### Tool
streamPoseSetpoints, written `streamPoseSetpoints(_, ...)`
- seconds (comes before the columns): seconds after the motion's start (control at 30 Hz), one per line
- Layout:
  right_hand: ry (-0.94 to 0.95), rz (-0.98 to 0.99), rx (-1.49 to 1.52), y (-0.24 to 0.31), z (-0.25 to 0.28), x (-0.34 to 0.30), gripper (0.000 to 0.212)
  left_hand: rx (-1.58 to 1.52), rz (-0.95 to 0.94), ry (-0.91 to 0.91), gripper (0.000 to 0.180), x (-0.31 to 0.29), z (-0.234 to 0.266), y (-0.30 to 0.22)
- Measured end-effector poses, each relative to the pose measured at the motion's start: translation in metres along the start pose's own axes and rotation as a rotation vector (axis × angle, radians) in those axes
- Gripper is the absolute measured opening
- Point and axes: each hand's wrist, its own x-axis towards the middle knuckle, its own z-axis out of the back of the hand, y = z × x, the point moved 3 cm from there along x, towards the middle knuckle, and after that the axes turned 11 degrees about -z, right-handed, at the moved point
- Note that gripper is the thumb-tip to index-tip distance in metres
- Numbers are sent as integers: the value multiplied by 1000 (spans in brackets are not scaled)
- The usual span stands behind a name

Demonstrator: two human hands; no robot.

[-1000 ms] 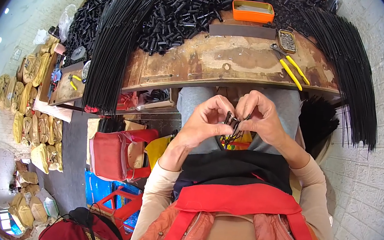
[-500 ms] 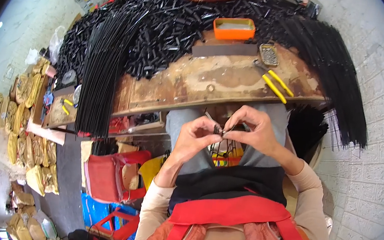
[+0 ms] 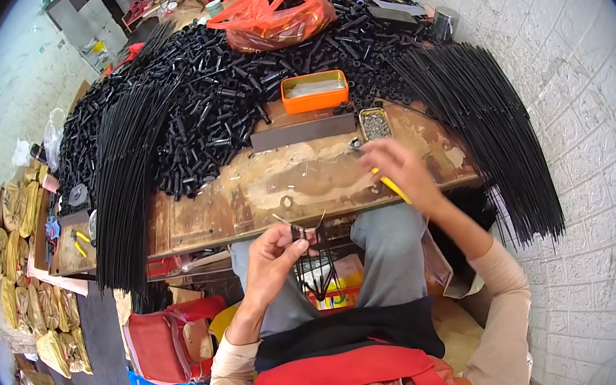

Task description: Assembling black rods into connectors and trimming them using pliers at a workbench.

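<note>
My left hand (image 3: 273, 254) is held above my lap, pinching a small dark part with thin black rods (image 3: 315, 259) hanging from it. My right hand (image 3: 395, 169) is stretched out over the worn wooden bench (image 3: 262, 187), fingers spread, resting at the yellow-handled pliers (image 3: 393, 188). A small metal tin of little screws (image 3: 375, 126) lies just beyond its fingertips. An orange tray (image 3: 314, 90) and a flat dark metal bar (image 3: 304, 132) sit further left on the bench.
A big heap of short black tubes (image 3: 212, 96) covers the bench's far side, with an orange plastic bag (image 3: 272, 11) on top. Bundles of long black rods (image 3: 125, 178) hang over the left and right (image 3: 500, 131) edges. A red bag (image 3: 163, 336) stands by my knees.
My right hand left the small part and reached up to the bench at the pliers. The left hand alone keeps the part. My view tilted up toward the bench.
</note>
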Motion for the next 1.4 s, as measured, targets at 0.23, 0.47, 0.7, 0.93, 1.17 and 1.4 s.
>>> streamPoseSetpoints(0.23,-452,431,-833,-14,113,116,15,-53,88,138,11,9,-12,13)
streamPoseSetpoints(0.47,-363,553,-1338,-17,104,165,18,-33,103,114,18,5,-14,11)
streamPoseSetpoints(0.7,-280,676,-1603,-21,96,178,14,-42,67,138,18,-3,-24,10)
streamPoseSetpoints(0.93,-276,652,-1108,-5,117,157,16,-79,36,153,10,-21,-26,1)
streamPoseSetpoints(1.17,238,9,-144,59,-12,34,20,13,70,169,24,-11,-21,-9)
streamPoseSetpoints(1.4,498,93,-259,73,-57,-41,17,-92,3,319,28,2,-36,-17)
